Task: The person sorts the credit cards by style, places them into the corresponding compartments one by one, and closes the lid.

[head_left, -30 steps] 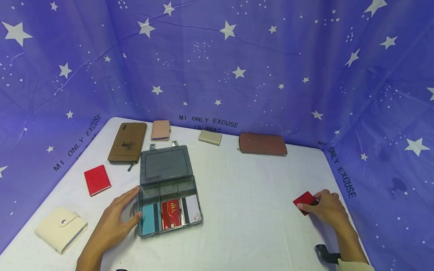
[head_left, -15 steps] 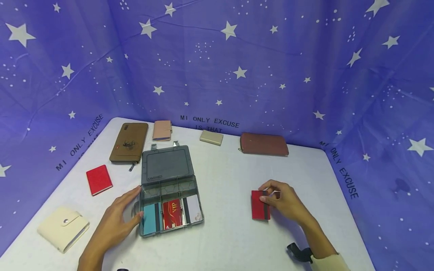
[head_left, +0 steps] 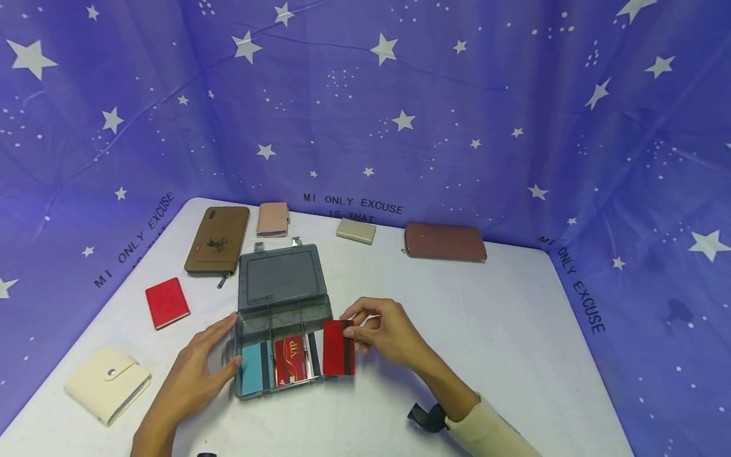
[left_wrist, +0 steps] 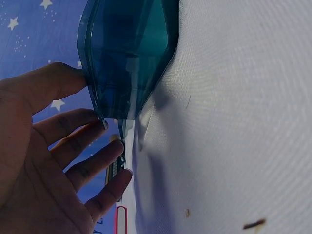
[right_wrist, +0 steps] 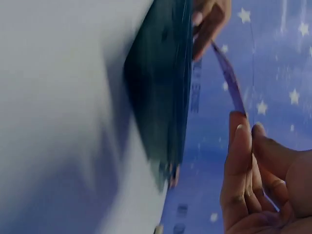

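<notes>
A grey see-through compartment box point(head_left: 282, 274) lies with its lid folded back on the table. In its front compartments are a blue card point(head_left: 250, 371), a red VIP card point(head_left: 290, 360) and a white card, now mostly covered. My left hand point(head_left: 191, 374) rests against the box's left side, thumb and fingers spread; in the left wrist view the fingers look loosely extended by the box wall point(left_wrist: 129, 58). With thumb and fingers my right hand point(head_left: 394, 333) pinches a red card point(head_left: 334, 349) with a dark stripe, above the box's right front compartment. The right wrist view shows that card point(right_wrist: 230, 80) edge-on.
Left of the box lie a red notebook point(head_left: 167, 303) and a cream snap wallet point(head_left: 108, 386). Behind it are a brown zip wallet point(head_left: 217, 241) and a pink card holder point(head_left: 273, 220). A beige case point(head_left: 356, 231) and a reddish-brown wallet point(head_left: 445, 242) lie along the back edge.
My right hand has carried the red card leftward from the table's right side to over the box, turning it upright on the way. The left hand stays at the box.
</notes>
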Motion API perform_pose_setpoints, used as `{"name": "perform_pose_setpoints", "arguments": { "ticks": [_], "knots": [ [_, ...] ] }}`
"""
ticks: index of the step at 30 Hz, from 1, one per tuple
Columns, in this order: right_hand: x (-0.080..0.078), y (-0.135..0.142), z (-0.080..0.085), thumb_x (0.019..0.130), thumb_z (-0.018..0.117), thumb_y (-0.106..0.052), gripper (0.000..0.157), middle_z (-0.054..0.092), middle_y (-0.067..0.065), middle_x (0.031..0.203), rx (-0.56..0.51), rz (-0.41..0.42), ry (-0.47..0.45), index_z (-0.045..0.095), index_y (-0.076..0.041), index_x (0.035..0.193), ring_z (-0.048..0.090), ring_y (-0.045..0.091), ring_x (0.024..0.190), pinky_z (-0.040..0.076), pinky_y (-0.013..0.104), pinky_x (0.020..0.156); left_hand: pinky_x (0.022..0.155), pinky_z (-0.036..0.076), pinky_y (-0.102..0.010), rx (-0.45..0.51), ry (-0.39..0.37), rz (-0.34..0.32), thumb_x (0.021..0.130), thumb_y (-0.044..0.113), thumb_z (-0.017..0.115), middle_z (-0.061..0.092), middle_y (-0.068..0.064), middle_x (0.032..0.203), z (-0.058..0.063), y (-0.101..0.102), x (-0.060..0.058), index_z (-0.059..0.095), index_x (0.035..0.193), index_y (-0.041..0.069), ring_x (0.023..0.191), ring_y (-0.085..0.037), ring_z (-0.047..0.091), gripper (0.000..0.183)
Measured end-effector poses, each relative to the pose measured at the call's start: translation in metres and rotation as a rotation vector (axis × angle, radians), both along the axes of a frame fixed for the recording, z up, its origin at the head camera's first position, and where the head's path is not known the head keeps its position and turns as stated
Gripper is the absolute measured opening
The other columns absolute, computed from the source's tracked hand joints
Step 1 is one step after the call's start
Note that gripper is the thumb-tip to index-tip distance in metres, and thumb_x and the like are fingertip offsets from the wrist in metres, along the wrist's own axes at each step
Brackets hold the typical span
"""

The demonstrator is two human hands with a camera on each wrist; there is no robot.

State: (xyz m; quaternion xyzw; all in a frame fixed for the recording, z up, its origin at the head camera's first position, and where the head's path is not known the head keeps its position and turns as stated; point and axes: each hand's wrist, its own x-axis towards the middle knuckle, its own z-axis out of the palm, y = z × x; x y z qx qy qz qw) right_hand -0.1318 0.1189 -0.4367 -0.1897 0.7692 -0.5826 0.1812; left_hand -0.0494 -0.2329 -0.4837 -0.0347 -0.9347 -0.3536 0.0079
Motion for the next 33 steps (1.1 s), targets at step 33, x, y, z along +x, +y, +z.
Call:
{"name": "perform_pose_setpoints", "arguments": {
  "ticks": [33],
  "knots": [
    [-0.093,-0.08,-0.035,0.092,0.069,-0.038,0.064,0.068,0.014,0.117,0.321,-0.205,0.044,0.047,-0.007,0.144,0.065,0.029,0.108,0.052,0.046,0.097,0.095,0.051,-0.063,0.052,-0.034,0.035,0.089,0.021,0.075,0.049,-0.026,0.147,-0.001,0.003,0.003,0.039,0.154,0.021,0.109,-0.044,0.066,0.074]
  ]
}}
